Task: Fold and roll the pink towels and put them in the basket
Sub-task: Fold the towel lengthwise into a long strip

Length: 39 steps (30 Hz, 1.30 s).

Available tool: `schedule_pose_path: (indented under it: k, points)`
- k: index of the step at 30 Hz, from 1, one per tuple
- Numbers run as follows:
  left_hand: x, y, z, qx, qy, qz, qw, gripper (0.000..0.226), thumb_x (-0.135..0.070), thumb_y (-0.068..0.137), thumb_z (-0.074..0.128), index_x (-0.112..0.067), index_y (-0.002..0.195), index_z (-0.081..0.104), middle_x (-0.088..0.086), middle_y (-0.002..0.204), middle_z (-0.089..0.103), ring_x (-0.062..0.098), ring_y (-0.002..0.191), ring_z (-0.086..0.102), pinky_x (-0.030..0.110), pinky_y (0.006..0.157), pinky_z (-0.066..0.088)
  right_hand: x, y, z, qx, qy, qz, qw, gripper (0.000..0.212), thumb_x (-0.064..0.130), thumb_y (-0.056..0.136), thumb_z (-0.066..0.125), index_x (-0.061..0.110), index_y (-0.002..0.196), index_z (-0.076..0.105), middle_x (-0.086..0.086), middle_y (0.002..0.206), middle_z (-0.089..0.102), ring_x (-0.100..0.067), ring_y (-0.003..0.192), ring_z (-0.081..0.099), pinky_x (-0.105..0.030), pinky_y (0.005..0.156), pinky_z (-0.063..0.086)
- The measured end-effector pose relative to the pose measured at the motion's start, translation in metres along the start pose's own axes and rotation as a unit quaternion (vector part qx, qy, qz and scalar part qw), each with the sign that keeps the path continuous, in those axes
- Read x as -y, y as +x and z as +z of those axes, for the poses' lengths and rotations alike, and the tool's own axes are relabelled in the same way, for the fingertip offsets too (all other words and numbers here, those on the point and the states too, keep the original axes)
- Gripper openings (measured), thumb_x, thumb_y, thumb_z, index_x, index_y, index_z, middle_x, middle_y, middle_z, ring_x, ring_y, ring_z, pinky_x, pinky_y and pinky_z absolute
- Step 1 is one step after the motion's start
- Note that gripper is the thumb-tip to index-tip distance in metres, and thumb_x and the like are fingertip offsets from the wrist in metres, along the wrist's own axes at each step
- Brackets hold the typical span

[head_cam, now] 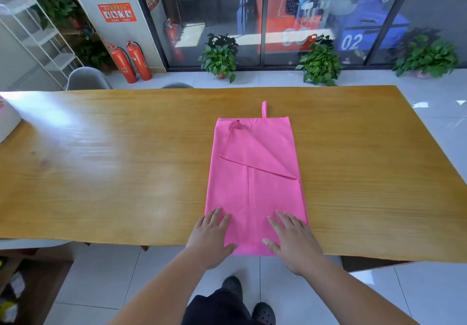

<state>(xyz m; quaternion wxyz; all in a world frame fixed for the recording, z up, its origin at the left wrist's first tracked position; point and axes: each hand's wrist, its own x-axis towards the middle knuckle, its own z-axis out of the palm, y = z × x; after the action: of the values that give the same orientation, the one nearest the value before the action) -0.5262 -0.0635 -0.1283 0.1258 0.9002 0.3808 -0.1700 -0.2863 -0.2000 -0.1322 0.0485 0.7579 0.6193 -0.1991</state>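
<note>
Fingers (217,217) flat on pink towel (252,173), long axis pointing away.

Smooth matt pink cloth towel (255,173) lies on a glossy, grained wood table (113,168), above pale shiny floor tiles (290,299)

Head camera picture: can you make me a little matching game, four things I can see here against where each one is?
1 hanging loop
2 left hand
3 right hand
4 fire extinguishers

A on the floor beyond the table
B flat on the pink towel, near right
C sticking out from the towel's far edge
D flat on the towel's near left edge

Pairs: 1-C, 2-D, 3-B, 4-A.
</note>
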Motion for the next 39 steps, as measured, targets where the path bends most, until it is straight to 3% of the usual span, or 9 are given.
schedule_pose_path:
  k: [4, 8, 13, 16, 20, 25, 29, 34, 39]
  points:
    - [0.013, 0.007, -0.004, -0.049, 0.006, 0.018, 0.999, 0.073, -0.070, 0.099, 0.039, -0.029, 0.159, 0.034, -0.005, 0.151, 0.045, 0.021, 0.141, 0.044, 0.041, 0.121, 0.034, 0.006, 0.004, 0.002, -0.036, -0.020, 0.016, 0.999, 0.076, 0.073, 0.102, 0.012, 0.028, 0.153, 0.045, 0.008, 0.142, 0.053, -0.021, 0.125, 0.050, -0.041, 0.108, 0.042]
    - [0.029, 0.026, -0.015, -0.066, -0.030, 0.035, 0.997, 0.065, -0.068, 0.102, 0.040, -0.034, 0.157, 0.039, -0.012, 0.145, 0.053, 0.013, 0.137, 0.049, 0.036, 0.120, 0.033, 0.010, 0.020, -0.006, -0.037, -0.015, 0.018, 0.999, 0.079, 0.074, 0.099, 0.006, 0.030, 0.142, 0.056, 0.011, 0.130, 0.060, -0.018, 0.117, 0.054, -0.039, 0.100, 0.044]
    - [0.048, 0.060, -0.026, -0.070, -0.066, 0.029, 0.995, 0.082, -0.073, 0.096, 0.045, -0.035, 0.165, 0.023, -0.004, 0.171, 0.020, 0.023, 0.159, 0.017, 0.044, 0.129, 0.023, 0.006, 0.056, -0.032, -0.026, 0.002, 0.022, 0.999, 0.075, 0.074, 0.099, 0.012, 0.035, 0.153, 0.047, 0.011, 0.136, 0.051, -0.017, 0.130, 0.044, -0.039, 0.108, 0.042]
    - [0.061, 0.083, -0.030, -0.063, -0.072, 0.028, 0.995, 0.092, -0.076, 0.095, 0.043, -0.033, 0.169, 0.012, -0.002, 0.177, -0.001, 0.023, 0.164, -0.006, 0.047, 0.133, 0.011, 0.010, 0.082, -0.056, -0.001, 0.000, 0.009, 1.000, 0.070, 0.071, 0.103, 0.023, 0.036, 0.164, 0.029, 0.005, 0.164, 0.032, -0.023, 0.153, 0.026, -0.046, 0.124, 0.031]
    - [0.076, 0.101, -0.029, -0.060, -0.067, 0.035, 0.995, 0.093, -0.076, 0.095, 0.044, -0.031, 0.170, 0.011, -0.002, 0.178, -0.003, 0.023, 0.164, -0.011, 0.046, 0.133, 0.005, 0.020, 0.112, -0.068, 0.055, -0.009, 0.005, 0.998, 0.075, 0.073, 0.104, 0.027, 0.039, 0.168, 0.008, 0.006, 0.177, -0.011, -0.025, 0.163, -0.010, -0.053, 0.132, 0.008]
    - [0.095, 0.103, -0.020, -0.045, -0.045, 0.057, 0.996, 0.088, -0.072, 0.098, 0.042, -0.033, 0.170, 0.007, -0.009, 0.177, -0.010, 0.024, 0.163, -0.015, 0.048, 0.133, 0.005, 0.031, 0.130, -0.067, 0.076, -0.042, -0.004, 0.996, 0.077, 0.072, 0.104, 0.028, 0.036, 0.169, 0.005, 0.008, 0.174, -0.021, -0.024, 0.162, -0.017, -0.053, 0.131, 0.003]
    - [0.099, 0.103, -0.021, -0.051, -0.050, 0.061, 0.996, 0.086, -0.071, 0.099, 0.040, -0.034, 0.170, 0.007, -0.012, 0.176, -0.011, 0.023, 0.162, -0.017, 0.047, 0.133, 0.001, 0.030, 0.140, -0.067, 0.060, -0.081, -0.001, 0.995, 0.082, 0.071, 0.104, 0.026, 0.023, 0.170, 0.014, 0.002, 0.176, -0.015, -0.027, 0.163, -0.013, -0.053, 0.131, 0.002]
    - [0.097, 0.109, -0.023, -0.065, -0.057, 0.052, 0.995, 0.085, -0.072, 0.098, 0.035, -0.034, 0.170, 0.011, -0.012, 0.177, -0.009, 0.023, 0.162, -0.019, 0.040, 0.130, -0.009, 0.016, 0.154, -0.062, 0.034, -0.099, -0.011, 0.994, 0.101, 0.075, 0.089, 0.001, 0.016, 0.168, 0.024, -0.002, 0.178, 0.005, -0.029, 0.164, 0.004, -0.051, 0.131, 0.010]
    - [0.094, 0.123, -0.026, -0.069, -0.063, 0.044, 0.995, 0.083, -0.073, 0.098, 0.034, -0.034, 0.169, 0.014, -0.012, 0.177, -0.009, 0.021, 0.162, -0.021, 0.043, 0.133, 0.001, -0.011, 0.170, -0.083, -0.090, 0.088, 0.046, 0.991, 0.074, 0.065, 0.106, 0.036, 0.018, 0.162, 0.040, 0.002, 0.167, 0.037, -0.019, 0.156, 0.029, -0.039, 0.129, 0.025]
